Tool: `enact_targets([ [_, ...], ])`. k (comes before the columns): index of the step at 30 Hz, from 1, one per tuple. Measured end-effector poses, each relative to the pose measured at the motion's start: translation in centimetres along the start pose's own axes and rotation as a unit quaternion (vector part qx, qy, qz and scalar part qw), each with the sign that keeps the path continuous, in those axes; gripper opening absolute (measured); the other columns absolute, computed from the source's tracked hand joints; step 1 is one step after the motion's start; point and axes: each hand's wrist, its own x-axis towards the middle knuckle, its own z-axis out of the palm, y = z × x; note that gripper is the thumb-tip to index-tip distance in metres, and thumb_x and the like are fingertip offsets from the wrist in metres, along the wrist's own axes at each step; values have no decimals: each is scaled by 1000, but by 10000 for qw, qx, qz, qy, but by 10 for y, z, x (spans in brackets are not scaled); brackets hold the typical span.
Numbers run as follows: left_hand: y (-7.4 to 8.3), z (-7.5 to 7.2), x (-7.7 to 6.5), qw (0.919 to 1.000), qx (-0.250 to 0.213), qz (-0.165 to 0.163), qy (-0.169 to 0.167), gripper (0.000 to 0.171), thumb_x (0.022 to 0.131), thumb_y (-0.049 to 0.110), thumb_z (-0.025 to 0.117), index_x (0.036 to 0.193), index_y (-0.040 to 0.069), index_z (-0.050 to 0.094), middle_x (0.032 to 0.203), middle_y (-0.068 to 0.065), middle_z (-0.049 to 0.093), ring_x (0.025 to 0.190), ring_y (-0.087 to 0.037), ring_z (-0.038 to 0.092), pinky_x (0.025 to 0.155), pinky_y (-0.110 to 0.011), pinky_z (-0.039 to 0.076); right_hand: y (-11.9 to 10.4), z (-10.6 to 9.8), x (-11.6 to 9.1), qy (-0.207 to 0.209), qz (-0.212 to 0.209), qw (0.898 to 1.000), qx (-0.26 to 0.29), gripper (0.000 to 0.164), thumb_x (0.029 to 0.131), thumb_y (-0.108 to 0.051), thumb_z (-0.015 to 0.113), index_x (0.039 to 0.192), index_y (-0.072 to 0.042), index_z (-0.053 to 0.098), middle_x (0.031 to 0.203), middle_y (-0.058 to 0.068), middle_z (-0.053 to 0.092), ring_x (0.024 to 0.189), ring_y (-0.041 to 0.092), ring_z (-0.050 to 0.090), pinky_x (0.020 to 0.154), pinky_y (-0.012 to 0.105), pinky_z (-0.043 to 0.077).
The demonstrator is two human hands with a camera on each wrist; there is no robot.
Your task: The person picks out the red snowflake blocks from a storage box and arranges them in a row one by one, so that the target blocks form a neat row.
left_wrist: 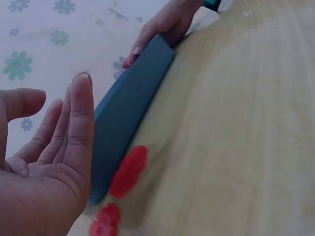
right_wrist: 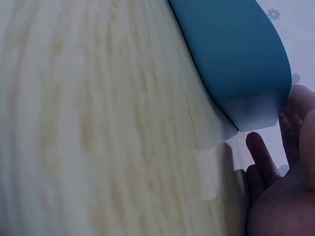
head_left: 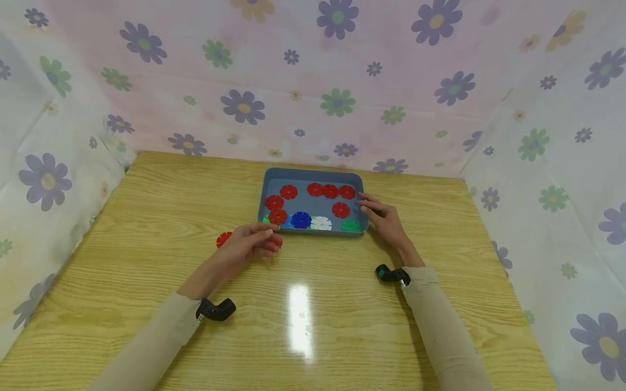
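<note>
A blue-grey tray [head_left: 313, 232] lies on the wooden table. Inside are several red notched discs [head_left: 340, 210] shaped like flowers, plus a blue disc [head_left: 301, 220], a white disc [head_left: 321, 223] and green ones [head_left: 350, 225] along the near side. My left hand [head_left: 246, 244] hovers by the tray's near left corner, fingers extended and thumb apart, holding nothing. Partly behind it, red discs [left_wrist: 129, 171] lie on the table outside the tray. At the tray's right end is my right hand [head_left: 386, 220], fingers loosely extended, fingertips right at the rim.
The wooden table [head_left: 332, 304] reaches back to a flower-printed cloth [head_left: 293, 81] that hangs behind and on both sides. Each wrist carries a black camera mount [head_left: 217, 309]. A bright reflection lies on the tabletop in front of the tray.
</note>
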Motion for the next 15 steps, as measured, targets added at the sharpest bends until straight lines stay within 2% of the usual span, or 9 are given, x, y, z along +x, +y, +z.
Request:
enact_targets([
  [3, 14, 7, 17, 9998, 23, 186, 62, 48, 108, 17, 51, 143, -15, 42, 109, -5, 74, 90, -13, 73, 82, -25, 60, -1, -1, 0, 8, 32, 10000, 25, 35, 105, -5, 54, 131, 18, 58, 157, 22, 43, 150, 27, 35, 104, 16, 45],
  [6, 27, 13, 38, 9992, 27, 374, 102, 44, 109, 17, 50, 143, -11, 46, 110, -4, 74, 92, -13, 74, 84, -25, 59, -1, -1, 0, 13, 58, 10000, -17, 35, 105, -6, 54, 131, 18, 58, 157, 22, 43, 150, 26, 35, 104, 16, 45],
  [9, 37, 19, 59, 9986, -43, 487, 179, 42, 109, 17, 49, 144, -5, 49, 124, -14, 69, 98, -13, 73, 88, -26, 58, 0, -2, 0, 7, 57, 10000, -63, 35, 105, -6, 54, 131, 18, 58, 156, 23, 44, 151, 27, 34, 104, 16, 45],
  [12, 42, 23, 78, 9982, -127, 539, 239, 43, 109, 16, 48, 147, -4, 47, 141, -27, 56, 105, -14, 71, 92, -27, 57, 0, -2, 0, 4, 55, 10000, -63, 34, 105, -5, 54, 131, 17, 59, 156, 23, 44, 151, 28, 33, 104, 16, 46],
  [15, 42, 23, 94, 9977, -231, 500, 391, 47, 109, 17, 48, 151, -4, 42, 149, -31, 48, 108, -16, 69, 96, -27, 55, -1, -1, 0, 10, 59, 10000, -36, 34, 105, -5, 55, 131, 16, 59, 156, 23, 44, 151, 28, 34, 104, 16, 46],
])
